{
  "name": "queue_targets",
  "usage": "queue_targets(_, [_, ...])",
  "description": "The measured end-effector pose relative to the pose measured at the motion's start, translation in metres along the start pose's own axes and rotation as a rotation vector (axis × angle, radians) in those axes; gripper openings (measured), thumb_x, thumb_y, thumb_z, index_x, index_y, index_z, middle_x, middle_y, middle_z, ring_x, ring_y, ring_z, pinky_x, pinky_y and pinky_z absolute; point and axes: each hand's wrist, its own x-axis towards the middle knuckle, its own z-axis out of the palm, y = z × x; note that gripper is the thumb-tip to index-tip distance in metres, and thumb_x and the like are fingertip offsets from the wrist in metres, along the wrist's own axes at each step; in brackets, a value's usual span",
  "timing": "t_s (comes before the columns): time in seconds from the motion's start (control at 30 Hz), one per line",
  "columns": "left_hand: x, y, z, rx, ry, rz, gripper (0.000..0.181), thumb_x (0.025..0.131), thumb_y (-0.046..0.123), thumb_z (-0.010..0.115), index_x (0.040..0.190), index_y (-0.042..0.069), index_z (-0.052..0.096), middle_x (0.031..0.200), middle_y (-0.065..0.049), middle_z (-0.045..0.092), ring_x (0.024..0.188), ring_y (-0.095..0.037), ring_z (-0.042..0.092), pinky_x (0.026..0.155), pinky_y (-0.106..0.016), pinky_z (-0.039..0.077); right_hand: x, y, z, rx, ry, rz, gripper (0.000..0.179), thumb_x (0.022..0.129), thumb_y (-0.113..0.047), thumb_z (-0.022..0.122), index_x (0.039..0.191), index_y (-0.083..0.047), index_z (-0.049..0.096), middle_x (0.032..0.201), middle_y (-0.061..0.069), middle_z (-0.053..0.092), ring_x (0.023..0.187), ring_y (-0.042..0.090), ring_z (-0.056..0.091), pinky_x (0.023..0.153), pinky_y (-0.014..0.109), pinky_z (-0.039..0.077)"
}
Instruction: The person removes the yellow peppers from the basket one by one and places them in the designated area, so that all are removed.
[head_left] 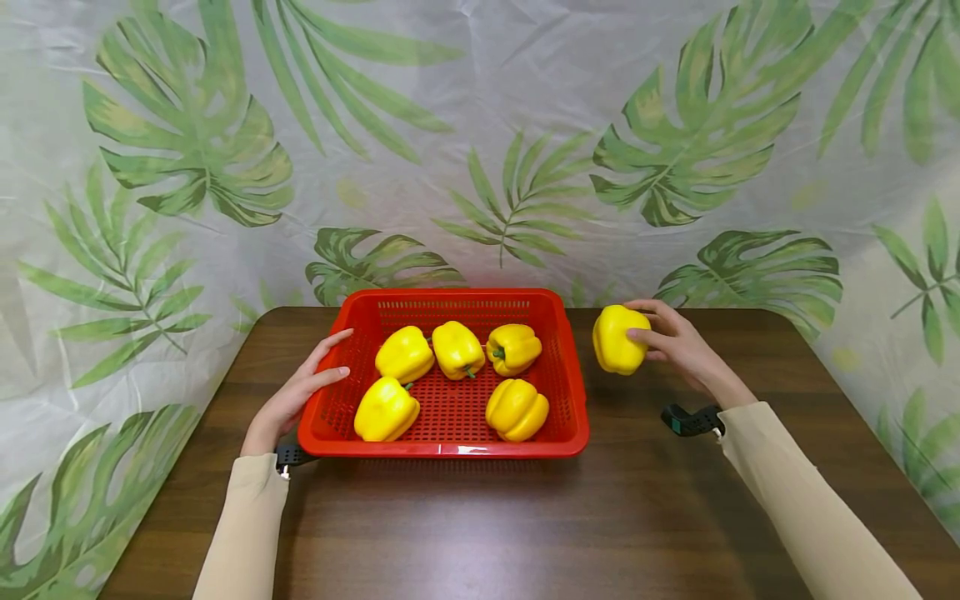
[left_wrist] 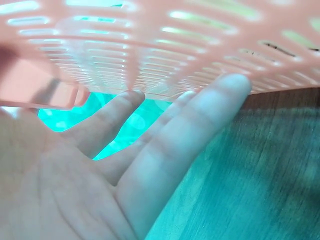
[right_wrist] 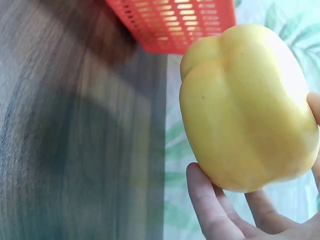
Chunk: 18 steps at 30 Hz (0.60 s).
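Observation:
A red plastic basket (head_left: 450,450) with slotted walls holds several yellow bell peppers (head_left: 386,410). At its left side, my left hand (head_left: 296,392) grips the rim, with the thumb and a finger over the edge. Other fingers (left_wrist: 165,145) lie almost straight against the slotted outer wall in the left wrist view. To the right of the basket, my right hand (head_left: 678,346) holds another yellow bell pepper (head_left: 618,340) between thumb and fingers. In the right wrist view this pepper (right_wrist: 245,110) appears above the tabletop, its smooth lobed side facing the camera.
The basket stands on a dark brown wooden table (head_left: 480,525). Behind the table hangs a pale cloth (head_left: 525,108) printed with green leaves. Black straps (head_left: 690,421) are worn on both wrists.

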Motion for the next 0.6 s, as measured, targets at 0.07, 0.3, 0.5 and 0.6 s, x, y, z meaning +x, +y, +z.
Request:
queue_targets(0.07, [0.0,0.0,0.0,0.003,0.0,0.001,0.065,0.098,0.01,0.045,0.153,0.023,0.012,0.15,-0.019,0.018,0.128,-0.05,0.033,0.088,-0.053,0.048,0.001,0.004,-0.002,-0.005,0.006,0.005,0.048,0.097,-0.023,0.057,0.14,-0.013,0.038,0.139,0.021,0.034,0.103,0.016,0.053,0.083,0.033,0.051])
queue_targets(0.3, [0.0,0.0,0.0,0.012,0.005,0.002,0.065,0.098,0.01,0.045,0.153,0.022,0.012,0.15,-0.02,0.018,0.127,-0.051,0.033,0.087,-0.053,0.048,0.003,0.016,-0.006,-0.008,0.01,0.039,0.05,0.097,-0.026,0.058,0.141,-0.013,0.038,0.141,0.023,0.031,0.103,0.015,0.053,0.086,0.036,0.05])
queue_targets(0.5, [0.0,0.0,0.0,0.018,0.014,0.002,0.065,0.098,0.01,0.046,0.153,0.022,0.012,0.151,-0.019,0.018,0.127,-0.051,0.034,0.087,-0.053,0.048,0.006,0.03,-0.006,0.015,0.02,0.051,0.048,0.097,-0.027,0.058,0.14,-0.016,0.04,0.139,0.023,0.031,0.103,0.017,0.051,0.087,0.036,0.05])
queue_targets(0.6, [0.0,0.0,0.0,0.021,0.016,0.002,0.065,0.098,0.01,0.046,0.153,0.022,0.012,0.151,-0.019,0.018,0.127,-0.05,0.034,0.087,-0.053,0.048,0.011,0.044,-0.008,0.03,0.021,0.052,0.048,0.096,-0.026,0.059,0.14,-0.017,0.04,0.137,0.02,0.033,0.104,0.018,0.05,0.086,0.037,0.049])
